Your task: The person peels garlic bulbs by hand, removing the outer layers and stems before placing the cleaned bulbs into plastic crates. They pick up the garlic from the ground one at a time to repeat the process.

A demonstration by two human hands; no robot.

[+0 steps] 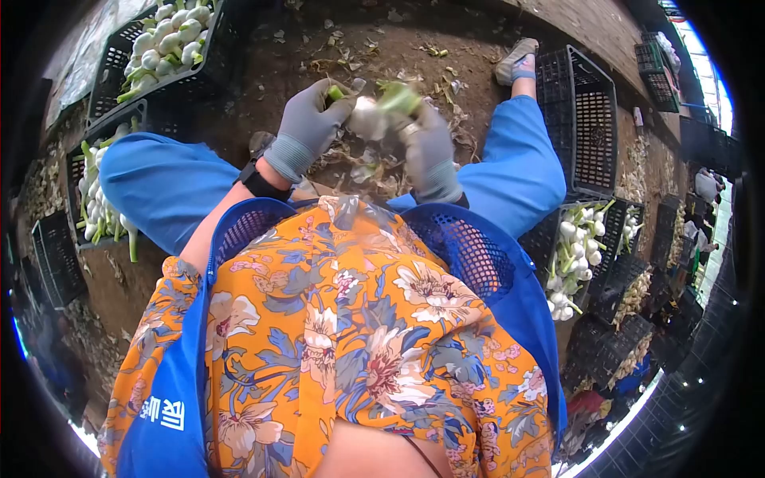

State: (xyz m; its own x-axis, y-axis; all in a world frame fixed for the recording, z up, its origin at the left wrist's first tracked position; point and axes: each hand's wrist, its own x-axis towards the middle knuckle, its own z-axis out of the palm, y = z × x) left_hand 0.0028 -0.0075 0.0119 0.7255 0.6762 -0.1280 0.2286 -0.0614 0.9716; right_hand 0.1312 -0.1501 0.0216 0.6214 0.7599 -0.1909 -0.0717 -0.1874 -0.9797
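Observation:
In front of my body, both hands wear grey knit gloves. My left hand [315, 121], with a dark watch at the wrist, is closed around the green stem [335, 93] of a garlic. Between the hands is a white garlic bulb [367, 119], blurred by motion. My right hand [430, 151] is closed too, its fingers smeared, at the bulb's right side by a green leafy piece [399, 99]. Whether that piece is still joined to the bulb cannot be made out.
Peeled skins [362, 167] litter the dirt floor between my blue-trousered legs. Black crates of garlic stand at the upper left [209, 48], by my left knee [73, 183] and at the right [550, 263]. Another black crate [594, 119] stands beside my right foot.

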